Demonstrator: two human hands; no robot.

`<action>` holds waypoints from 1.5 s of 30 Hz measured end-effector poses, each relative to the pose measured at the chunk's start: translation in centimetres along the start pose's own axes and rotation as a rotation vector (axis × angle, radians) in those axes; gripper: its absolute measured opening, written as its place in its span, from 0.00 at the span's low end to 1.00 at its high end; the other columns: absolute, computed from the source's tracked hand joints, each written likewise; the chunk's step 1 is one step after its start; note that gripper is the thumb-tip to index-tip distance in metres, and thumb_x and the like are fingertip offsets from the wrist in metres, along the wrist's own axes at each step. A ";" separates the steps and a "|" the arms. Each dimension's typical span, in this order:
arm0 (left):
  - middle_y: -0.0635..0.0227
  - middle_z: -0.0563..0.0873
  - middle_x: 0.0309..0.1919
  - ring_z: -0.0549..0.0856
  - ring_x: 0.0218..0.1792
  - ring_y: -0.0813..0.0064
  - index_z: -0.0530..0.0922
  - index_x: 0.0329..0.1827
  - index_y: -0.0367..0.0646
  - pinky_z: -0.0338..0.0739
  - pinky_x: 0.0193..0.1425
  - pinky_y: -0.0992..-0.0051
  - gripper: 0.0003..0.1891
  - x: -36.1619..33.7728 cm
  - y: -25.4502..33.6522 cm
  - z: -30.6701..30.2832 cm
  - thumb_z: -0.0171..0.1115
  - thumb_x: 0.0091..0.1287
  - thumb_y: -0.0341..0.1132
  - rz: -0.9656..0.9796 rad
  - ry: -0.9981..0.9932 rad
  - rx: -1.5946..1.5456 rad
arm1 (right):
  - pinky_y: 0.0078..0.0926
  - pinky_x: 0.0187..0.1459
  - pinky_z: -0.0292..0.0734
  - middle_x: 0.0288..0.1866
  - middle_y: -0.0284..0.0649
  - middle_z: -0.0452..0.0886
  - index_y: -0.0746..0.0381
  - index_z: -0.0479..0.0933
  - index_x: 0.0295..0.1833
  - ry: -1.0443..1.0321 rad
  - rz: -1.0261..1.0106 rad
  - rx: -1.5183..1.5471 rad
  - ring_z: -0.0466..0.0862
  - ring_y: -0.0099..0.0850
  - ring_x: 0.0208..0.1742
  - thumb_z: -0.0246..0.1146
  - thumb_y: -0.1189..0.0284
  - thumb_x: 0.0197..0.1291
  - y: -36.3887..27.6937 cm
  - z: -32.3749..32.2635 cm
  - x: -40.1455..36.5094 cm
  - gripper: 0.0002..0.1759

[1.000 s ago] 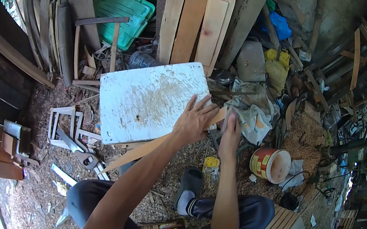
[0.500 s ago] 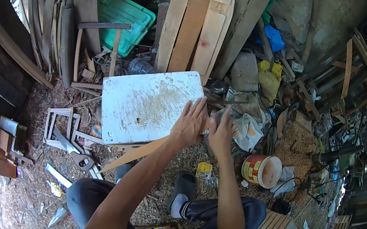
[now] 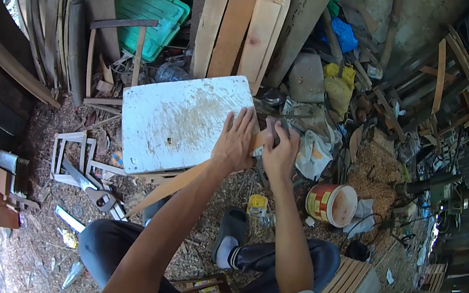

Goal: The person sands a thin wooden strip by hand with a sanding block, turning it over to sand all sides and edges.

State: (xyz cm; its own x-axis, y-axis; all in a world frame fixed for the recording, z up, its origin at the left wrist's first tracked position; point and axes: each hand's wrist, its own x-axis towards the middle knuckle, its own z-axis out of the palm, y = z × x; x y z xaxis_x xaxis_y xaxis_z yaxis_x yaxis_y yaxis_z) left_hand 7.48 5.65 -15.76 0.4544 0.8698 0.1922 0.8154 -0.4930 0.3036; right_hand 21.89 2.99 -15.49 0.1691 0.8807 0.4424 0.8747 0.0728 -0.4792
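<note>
A long, thin wooden strip (image 3: 171,185) runs slantwise along the near edge of a scuffed white board (image 3: 181,117). My left hand (image 3: 236,142) lies on the strip and the board's right end, fingers stretched out flat. Just right of it, my right hand (image 3: 281,156) is closed around a small dark brown block (image 3: 273,133) at the strip's far end. Part of the strip is hidden beneath my left hand and forearm. What the block's underside is like cannot be seen.
Left of the board lie a handsaw (image 3: 95,193) and a small wooden frame (image 3: 73,153). A paint bucket (image 3: 317,201) stands right of my right forearm. Planks (image 3: 236,31) and a green plastic lid (image 3: 151,16) lean behind. Wood shavings (image 3: 373,173) cover the ground.
My right hand has shifted slightly, its fingers now more curled, and the dark block shows more clearly. My left hand stays flat in place. The whole view has shifted a little.
</note>
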 end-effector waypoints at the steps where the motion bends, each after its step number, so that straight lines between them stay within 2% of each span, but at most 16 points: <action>1: 0.51 0.55 0.80 0.49 0.82 0.57 0.51 0.79 0.30 0.41 0.85 0.55 0.61 0.1 -0.1 0.2 0.73 0.45 0.52 0.001 0.008 0.032 | 0.52 0.65 0.64 0.61 0.58 0.71 0.64 0.79 0.63 -0.014 0.031 0.007 0.71 0.55 0.63 0.64 0.74 0.62 -0.4 0.0 0.2 0.23; 4: 0.50 0.55 0.80 0.50 0.82 0.57 0.51 0.80 0.30 0.42 0.84 0.55 0.61 0.6 -0.5 0.8 0.72 0.45 0.52 0.002 0.030 0.045 | 0.55 0.63 0.65 0.60 0.59 0.69 0.64 0.80 0.61 -0.019 -0.002 0.029 0.69 0.56 0.64 0.64 0.73 0.62 -2.1 -0.8 -1.6 0.21; 6: 0.50 0.55 0.80 0.49 0.82 0.56 0.50 0.80 0.30 0.42 0.84 0.55 0.60 0.7 -1.2 2.9 0.72 0.47 0.52 0.027 0.177 0.099 | 0.46 0.63 0.68 0.57 0.59 0.72 0.66 0.82 0.57 0.058 -0.159 -0.060 0.73 0.54 0.60 0.66 0.75 0.60 -2.2 -0.7 -3.2 0.19; 10: 0.53 0.52 0.81 0.47 0.83 0.57 0.48 0.81 0.32 0.39 0.85 0.55 0.60 0.4 -0.1 -0.8 0.73 0.48 0.49 -0.021 -0.053 0.008 | 0.50 0.62 0.67 0.57 0.60 0.71 0.66 0.82 0.57 -0.050 -0.009 0.040 0.71 0.55 0.61 0.65 0.74 0.61 -1.3 0.0 2.8 0.18; 12: 0.53 0.52 0.81 0.48 0.83 0.57 0.48 0.80 0.32 0.39 0.85 0.55 0.60 0.4 -0.3 -0.3 0.73 0.47 0.49 -0.012 -0.026 0.005 | 0.51 0.62 0.67 0.57 0.59 0.71 0.66 0.82 0.57 -0.081 0.021 -0.035 0.71 0.56 0.60 0.65 0.74 0.61 -1.8 -0.1 2.8 0.18; 16: 0.51 0.54 0.81 0.49 0.82 0.57 0.50 0.80 0.30 0.41 0.84 0.55 0.59 0.7 -0.4 0.0 0.72 0.50 0.52 -0.006 -0.008 0.087 | 0.48 0.64 0.67 0.56 0.58 0.73 0.64 0.83 0.57 0.080 -0.180 0.039 0.72 0.57 0.60 0.67 0.72 0.60 -1.5 -0.4 -1.8 0.18; 22: 0.50 0.53 0.81 0.49 0.82 0.56 0.49 0.80 0.30 0.40 0.85 0.55 0.59 0.3 -0.6 0.2 0.71 0.48 0.50 0.030 0.038 0.012 | 0.48 0.60 0.67 0.55 0.55 0.74 0.65 0.83 0.57 -0.046 0.027 0.012 0.71 0.56 0.58 0.65 0.71 0.61 -0.3 0.2 3.7 0.18; 26: 0.53 0.53 0.81 0.50 0.82 0.57 0.49 0.80 0.31 0.41 0.84 0.55 0.59 0.8 -1.1 2.0 0.71 0.49 0.51 0.037 0.148 0.045 | 0.48 0.60 0.68 0.54 0.57 0.74 0.66 0.82 0.57 0.067 -0.210 0.030 0.71 0.55 0.57 0.66 0.73 0.59 -1.8 -0.8 -1.9 0.20; 27: 0.53 0.53 0.81 0.50 0.82 0.58 0.49 0.80 0.31 0.41 0.84 0.56 0.59 0.9 -1.0 1.4 0.71 0.50 0.50 0.013 0.085 0.056 | 0.48 0.60 0.68 0.54 0.57 0.74 0.66 0.82 0.57 0.074 -0.226 0.028 0.71 0.55 0.57 0.66 0.73 0.59 -1.8 -0.9 -1.2 0.20; 30: 0.53 0.53 0.81 0.50 0.82 0.58 0.48 0.80 0.31 0.41 0.84 0.56 0.59 0.5 -0.9 0.9 0.71 0.51 0.50 -0.008 0.009 0.060 | 0.48 0.61 0.69 0.56 0.58 0.73 0.66 0.82 0.58 0.035 -0.176 -0.060 0.71 0.55 0.57 0.66 0.74 0.59 -1.4 -0.7 -0.4 0.21; 33: 0.51 0.56 0.80 0.51 0.82 0.57 0.51 0.80 0.32 0.41 0.84 0.55 0.57 0.3 -0.6 0.1 0.70 0.50 0.48 0.008 0.041 -0.053 | 0.50 0.63 0.68 0.59 0.58 0.71 0.64 0.81 0.60 -0.052 0.067 0.032 0.70 0.57 0.61 0.64 0.74 0.60 -0.4 0.5 3.9 0.21; 37: 0.51 0.56 0.80 0.52 0.82 0.56 0.53 0.79 0.30 0.43 0.84 0.54 0.56 0.6 -1.0 1.4 0.70 0.48 0.47 0.027 0.115 -0.010 | 0.51 0.64 0.66 0.63 0.58 0.70 0.63 0.81 0.62 0.057 -0.171 -0.033 0.69 0.57 0.61 0.64 0.74 0.61 -1.8 -0.4 -1.8 0.22; 40: 0.50 0.55 0.80 0.52 0.82 0.54 0.53 0.79 0.30 0.43 0.84 0.53 0.55 0.5 -1.2 1.8 0.69 0.49 0.47 0.079 0.221 -0.058 | 0.51 0.65 0.64 0.64 0.58 0.69 0.63 0.80 0.62 0.001 -0.091 -0.075 0.69 0.57 0.62 0.64 0.73 0.60 -1.6 -0.1 -1.2 0.23; 41: 0.50 0.54 0.81 0.51 0.82 0.54 0.51 0.80 0.31 0.43 0.84 0.53 0.55 0.1 -1.0 0.6 0.68 0.52 0.47 0.051 0.074 -0.082 | 0.51 0.65 0.64 0.63 0.57 0.70 0.62 0.81 0.62 0.006 -0.034 -0.050 0.70 0.56 0.61 0.65 0.73 0.60 -1.3 0.1 0.6 0.23; 44: 0.52 0.52 0.81 0.49 0.82 0.56 0.49 0.81 0.33 0.42 0.84 0.54 0.59 -0.6 -1.5 1.6 0.72 0.50 0.50 0.074 0.084 -0.052 | 0.49 0.64 0.66 0.61 0.55 0.73 0.61 0.81 0.62 -0.079 0.007 -0.040 0.71 0.54 0.60 0.66 0.71 0.60 1.2 1.7 4.7 0.23; 45: 0.52 0.51 0.82 0.48 0.83 0.57 0.47 0.81 0.34 0.43 0.84 0.53 0.57 -1.0 -0.8 0.4 0.71 0.52 0.46 0.053 -0.027 0.057 | 0.48 0.64 0.67 0.59 0.54 0.75 0.61 0.81 0.62 -0.035 0.058 -0.073 0.72 0.53 0.60 0.65 0.70 0.60 0.2 1.2 4.3 0.23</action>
State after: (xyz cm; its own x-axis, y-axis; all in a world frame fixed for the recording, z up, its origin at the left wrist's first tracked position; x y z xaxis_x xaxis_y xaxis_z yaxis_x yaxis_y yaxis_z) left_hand 6.50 5.15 -16.63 0.5061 0.8432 0.1813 0.8089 -0.5369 0.2395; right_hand 22.23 7.34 -14.65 0.2056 0.8985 0.3878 0.8950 -0.0124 -0.4459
